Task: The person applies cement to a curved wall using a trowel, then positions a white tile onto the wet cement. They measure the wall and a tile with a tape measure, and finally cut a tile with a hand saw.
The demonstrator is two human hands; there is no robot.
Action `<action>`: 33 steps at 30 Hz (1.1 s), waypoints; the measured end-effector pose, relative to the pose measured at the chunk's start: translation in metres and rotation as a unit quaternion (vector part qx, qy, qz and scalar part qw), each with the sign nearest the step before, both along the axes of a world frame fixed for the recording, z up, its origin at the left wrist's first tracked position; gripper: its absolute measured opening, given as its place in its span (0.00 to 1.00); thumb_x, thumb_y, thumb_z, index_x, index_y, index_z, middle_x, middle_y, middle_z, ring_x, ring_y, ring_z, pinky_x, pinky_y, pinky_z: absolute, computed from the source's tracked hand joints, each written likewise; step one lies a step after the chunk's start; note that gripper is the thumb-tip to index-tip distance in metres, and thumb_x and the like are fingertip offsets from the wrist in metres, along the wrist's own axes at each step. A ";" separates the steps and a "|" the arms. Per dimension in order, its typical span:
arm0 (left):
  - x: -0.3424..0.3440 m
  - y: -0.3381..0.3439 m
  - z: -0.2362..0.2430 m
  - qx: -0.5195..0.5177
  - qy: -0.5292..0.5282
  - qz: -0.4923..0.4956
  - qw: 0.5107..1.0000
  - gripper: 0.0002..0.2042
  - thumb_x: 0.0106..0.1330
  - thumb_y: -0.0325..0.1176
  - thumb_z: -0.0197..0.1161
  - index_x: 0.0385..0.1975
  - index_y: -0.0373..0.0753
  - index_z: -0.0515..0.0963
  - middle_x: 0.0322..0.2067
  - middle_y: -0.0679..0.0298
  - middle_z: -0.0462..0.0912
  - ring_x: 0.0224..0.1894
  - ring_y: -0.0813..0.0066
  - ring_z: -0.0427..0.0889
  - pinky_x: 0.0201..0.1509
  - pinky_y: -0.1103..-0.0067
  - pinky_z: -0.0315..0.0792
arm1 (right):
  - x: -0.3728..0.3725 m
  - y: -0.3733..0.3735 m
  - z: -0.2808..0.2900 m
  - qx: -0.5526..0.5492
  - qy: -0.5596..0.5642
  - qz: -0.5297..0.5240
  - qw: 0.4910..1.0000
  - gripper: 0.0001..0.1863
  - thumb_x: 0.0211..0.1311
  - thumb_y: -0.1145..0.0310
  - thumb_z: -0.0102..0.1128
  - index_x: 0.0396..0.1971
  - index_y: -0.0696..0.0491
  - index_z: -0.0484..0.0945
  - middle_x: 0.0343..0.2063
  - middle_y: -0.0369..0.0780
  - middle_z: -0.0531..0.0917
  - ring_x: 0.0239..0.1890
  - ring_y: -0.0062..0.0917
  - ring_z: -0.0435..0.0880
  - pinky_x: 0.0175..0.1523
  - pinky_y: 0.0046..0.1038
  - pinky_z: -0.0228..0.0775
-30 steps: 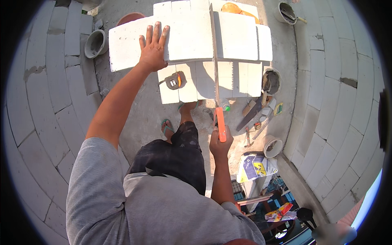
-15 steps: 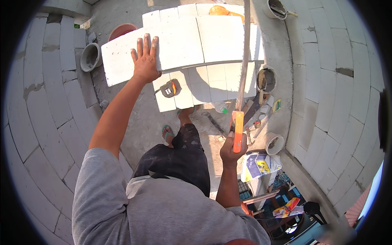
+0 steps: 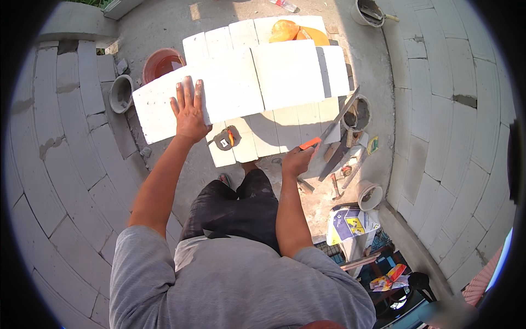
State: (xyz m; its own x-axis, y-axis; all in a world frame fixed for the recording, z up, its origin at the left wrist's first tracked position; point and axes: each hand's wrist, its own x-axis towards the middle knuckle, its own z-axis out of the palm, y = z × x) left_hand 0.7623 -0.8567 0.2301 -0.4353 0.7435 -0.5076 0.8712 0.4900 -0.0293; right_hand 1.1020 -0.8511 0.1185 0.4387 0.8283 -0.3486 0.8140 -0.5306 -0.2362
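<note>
My left hand (image 3: 190, 118) lies flat, fingers spread, on the left part of a long white block (image 3: 229, 82). A thin dark line crosses this block's top near its middle; I cannot tell if it is a cut or a joint. More white blocks (image 3: 279, 130) lie side by side beneath it. My right hand (image 3: 296, 162) is wrapped round the orange handle of a handsaw (image 3: 335, 123), right of the blocks' near edge. Its blade slants up and to the right, apart from the long block. A black tape measure (image 3: 224, 139) rests on the lower blocks near my left hand.
Block walls rise on both sides. Right of the blocks stand a mortar bucket (image 3: 357, 112), a small white bucket (image 3: 369, 195) and scattered tools, with a hammer (image 3: 335, 186) among them. A reddish bucket (image 3: 163, 64) is behind the long block's left end. An orange object (image 3: 285, 31) sits at the back.
My right hand has moved forward and left with the saw. Its blade has swung from nearly upright across the blocks to a slant at their right side. My left hand remains on the block.
</note>
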 end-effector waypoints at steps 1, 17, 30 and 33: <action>0.001 0.004 0.006 -0.010 -0.006 0.002 1.000 0.72 0.46 0.44 0.87 0.84 0.53 0.33 0.83 0.54 0.29 0.85 0.46 0.29 0.85 0.45 0.36 | -0.005 -0.010 -0.010 -0.007 -0.012 0.032 0.999 0.24 0.72 0.65 0.59 0.60 0.61 0.65 0.52 0.56 0.83 0.54 0.54 0.85 0.56 0.52 0.75; -0.056 -0.019 0.014 0.146 -0.144 -0.007 0.979 0.66 0.53 0.67 0.76 0.83 0.42 0.40 0.81 0.41 0.36 0.82 0.35 0.38 0.82 0.42 0.36 | -0.043 0.277 0.070 0.080 0.210 0.222 0.949 0.37 0.80 0.40 0.44 0.59 0.64 0.80 0.53 0.52 0.85 0.57 0.41 0.83 0.64 0.37 0.70; -0.219 -0.117 -0.085 0.215 -0.640 0.548 0.493 0.49 0.56 0.59 0.75 0.71 0.31 0.65 0.58 0.42 0.79 0.61 0.54 0.80 0.67 0.64 0.74 | -0.088 0.296 0.053 -0.116 0.369 -0.015 0.922 0.52 0.70 0.25 0.49 0.76 0.56 0.65 0.70 0.46 0.74 0.70 0.39 0.74 0.73 0.38 0.66; -0.219 -0.128 -0.098 0.199 -0.643 0.559 0.484 0.46 0.57 0.57 0.73 0.70 0.32 0.68 0.57 0.48 0.80 0.60 0.57 0.81 0.64 0.65 0.75 | -0.096 0.286 0.066 -0.112 0.372 -0.005 0.921 0.54 0.68 0.26 0.53 0.78 0.55 0.62 0.74 0.46 0.69 0.73 0.38 0.71 0.75 0.39 0.63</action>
